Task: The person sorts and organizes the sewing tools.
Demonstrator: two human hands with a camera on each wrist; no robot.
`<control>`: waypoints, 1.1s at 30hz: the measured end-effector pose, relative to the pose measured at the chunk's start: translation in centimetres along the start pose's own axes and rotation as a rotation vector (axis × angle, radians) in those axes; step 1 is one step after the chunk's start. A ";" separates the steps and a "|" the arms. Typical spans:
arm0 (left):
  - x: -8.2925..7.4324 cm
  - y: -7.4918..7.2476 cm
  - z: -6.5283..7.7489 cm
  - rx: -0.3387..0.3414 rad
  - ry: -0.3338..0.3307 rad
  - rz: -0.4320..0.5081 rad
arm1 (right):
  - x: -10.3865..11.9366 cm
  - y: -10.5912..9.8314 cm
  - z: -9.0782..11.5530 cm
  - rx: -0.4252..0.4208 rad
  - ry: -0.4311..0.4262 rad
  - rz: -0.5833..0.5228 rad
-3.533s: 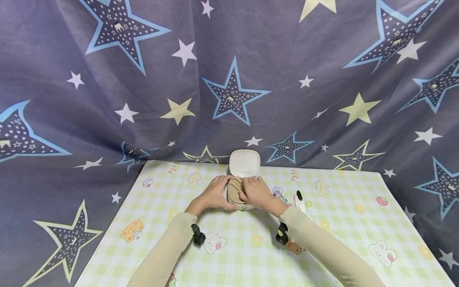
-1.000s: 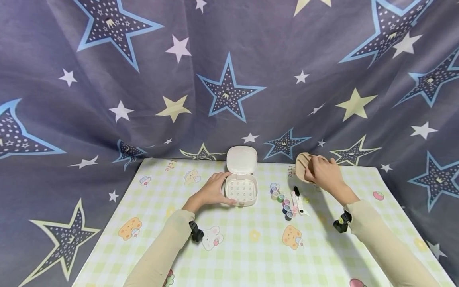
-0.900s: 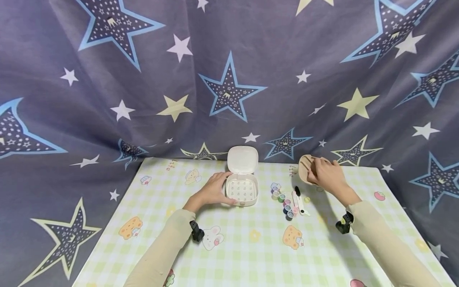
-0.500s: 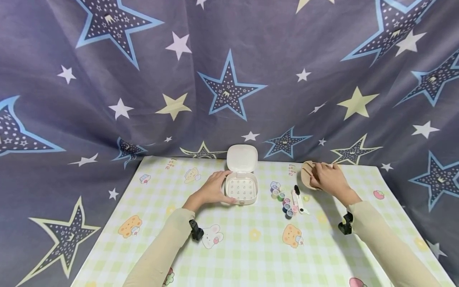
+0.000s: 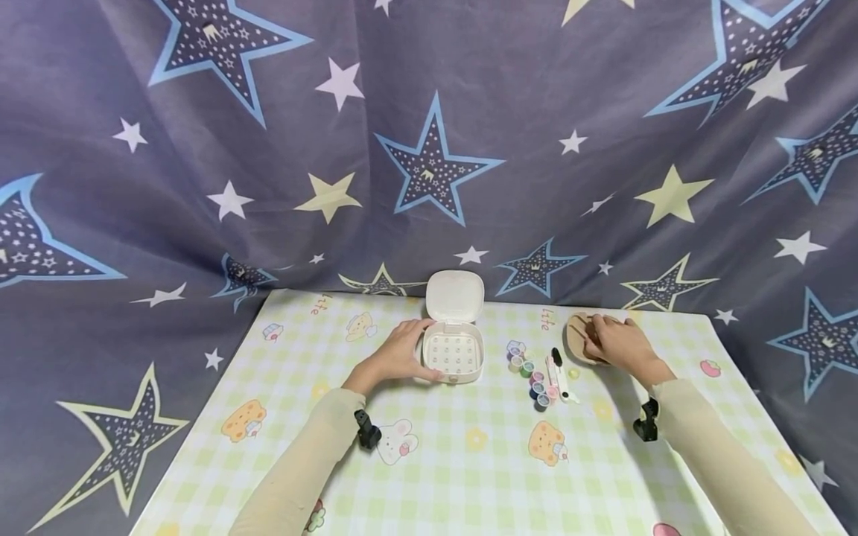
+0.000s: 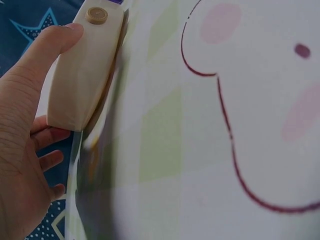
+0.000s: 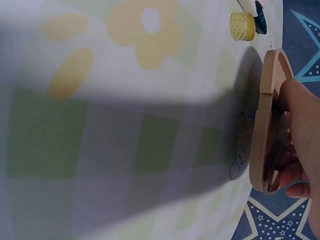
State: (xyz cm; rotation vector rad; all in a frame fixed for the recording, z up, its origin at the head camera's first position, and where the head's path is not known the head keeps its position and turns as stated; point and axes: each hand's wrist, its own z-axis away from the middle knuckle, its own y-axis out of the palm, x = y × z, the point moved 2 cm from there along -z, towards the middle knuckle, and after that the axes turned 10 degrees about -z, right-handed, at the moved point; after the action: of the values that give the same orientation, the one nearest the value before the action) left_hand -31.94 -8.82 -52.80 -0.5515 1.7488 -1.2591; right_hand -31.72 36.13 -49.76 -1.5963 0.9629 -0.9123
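A white box (image 5: 462,378) stands on the table with its hinged lid (image 5: 455,295) raised at the back; rows of small dots show on its floor. My left hand (image 5: 395,356) grips the box's left side. In the left wrist view the thumb lies on the box wall (image 6: 87,70) near a round tan button (image 6: 96,15). Off to the right, a tan tray insert (image 5: 575,341) with divider ridges is pinched by my right hand (image 5: 623,346). The right wrist view has the tray insert (image 7: 260,145) tilted close to the table; whether it touches is unclear.
Between the box and the tray insert lie several small coloured pots (image 5: 538,387), and a slim white tool with black ends (image 5: 560,376). A small yellow pot (image 7: 242,27) appears in the right wrist view. A star-patterned curtain (image 5: 429,246) hangs behind the table (image 5: 429,476).
My right hand has lifted the tan tray insert out of the white box, carried it right and lowered it toward the table. My left hand stays on the box.
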 end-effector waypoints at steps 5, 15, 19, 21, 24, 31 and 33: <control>0.0 0.0 0.0 -0.006 -0.002 0.010 | 0.0 0.2 0.0 0.023 -0.001 -0.034; 0.2 0.1 0.0 0.002 -0.018 0.017 | -0.1 0.7 -0.1 0.086 0.022 -0.063; 0.1 -0.1 0.1 0.000 -0.021 0.027 | -0.2 1.0 -0.3 0.110 0.036 -0.071; 0.1 -0.1 0.0 -0.001 -0.022 0.022 | -0.2 1.1 -0.4 0.114 0.038 -0.074; 0.2 0.0 0.0 -0.002 -0.020 0.010 | -0.4 1.3 -0.4 0.112 0.042 -0.085; 0.3 0.3 -0.1 -0.006 -0.014 0.017 | -0.6 1.7 -0.2 0.147 0.071 -0.095; 0.4 0.4 -0.2 -0.005 -0.014 0.013 | -0.6 1.7 -0.2 0.158 0.074 -0.098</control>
State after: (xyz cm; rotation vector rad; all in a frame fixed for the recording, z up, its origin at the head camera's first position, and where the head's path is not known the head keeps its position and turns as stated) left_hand -32.25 -8.88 -53.28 -0.5497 1.7418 -1.2389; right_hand -32.38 36.35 -51.47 -1.4940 0.8474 -1.0945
